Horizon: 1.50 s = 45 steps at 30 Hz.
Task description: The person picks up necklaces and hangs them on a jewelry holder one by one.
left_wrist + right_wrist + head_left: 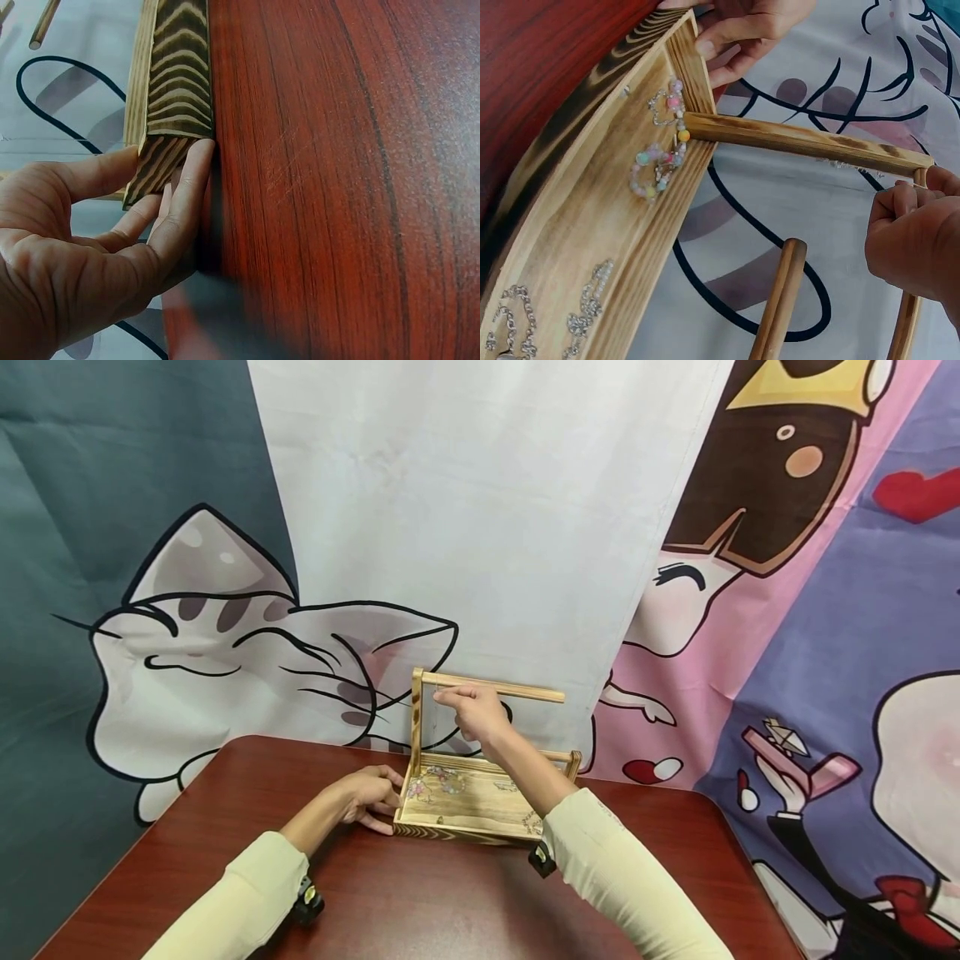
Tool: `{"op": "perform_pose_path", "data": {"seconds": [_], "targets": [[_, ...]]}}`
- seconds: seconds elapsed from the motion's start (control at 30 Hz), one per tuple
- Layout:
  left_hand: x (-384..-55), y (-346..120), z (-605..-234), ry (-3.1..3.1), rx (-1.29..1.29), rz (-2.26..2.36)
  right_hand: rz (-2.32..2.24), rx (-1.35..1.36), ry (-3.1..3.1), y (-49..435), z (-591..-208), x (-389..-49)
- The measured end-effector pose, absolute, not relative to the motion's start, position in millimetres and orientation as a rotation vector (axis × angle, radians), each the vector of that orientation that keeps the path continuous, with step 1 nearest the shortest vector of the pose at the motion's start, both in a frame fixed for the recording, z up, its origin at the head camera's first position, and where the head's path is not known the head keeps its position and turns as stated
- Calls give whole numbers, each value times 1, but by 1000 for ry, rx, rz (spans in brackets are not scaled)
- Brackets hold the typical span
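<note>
A wooden jewelry stand (465, 810) with a shallow tray rests on the table. My left hand (371, 793) grips the tray's left end; in the left wrist view, the thumb presses the end wall (161, 165) and the other fingers lie along its outside. Up at the top bar (517, 692), my right hand (476, 714) has curled fingers, pinching a thin silvery chain (847, 166) beside the upright post (802, 141). Most of that chain is hidden or too fine to follow. Beaded bracelets (646, 180) and silver chains (585, 315) lie in the tray.
A lower rod (780, 300) crosses behind the tray. The stand sits near the back edge of the reddish-brown table (420, 902). Close behind hangs a cloth backdrop (487, 527) with cartoon figures.
</note>
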<state>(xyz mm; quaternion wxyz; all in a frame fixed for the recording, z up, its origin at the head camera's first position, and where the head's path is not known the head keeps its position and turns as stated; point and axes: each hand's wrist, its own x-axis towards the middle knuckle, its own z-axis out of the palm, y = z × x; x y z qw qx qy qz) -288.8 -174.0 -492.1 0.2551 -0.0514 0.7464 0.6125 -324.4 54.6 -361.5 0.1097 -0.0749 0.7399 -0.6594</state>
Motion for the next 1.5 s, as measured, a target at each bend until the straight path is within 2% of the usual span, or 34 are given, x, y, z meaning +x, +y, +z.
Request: {"op": "perform_pose_path", "data": {"seconds": [0.73, 1.13, 1.5], "targets": [[-286, -174, -489, 2031, -128, 1654, -1985, -245, 2189, 55, -398, -313], [-287, -174, -490, 2017, -133, 1648, -1909, -477, 2313, 53, -432, -304], [-287, -174, -489, 2024, -137, 1657, -1637, -588, 2527, 60, -467, -301]]}}
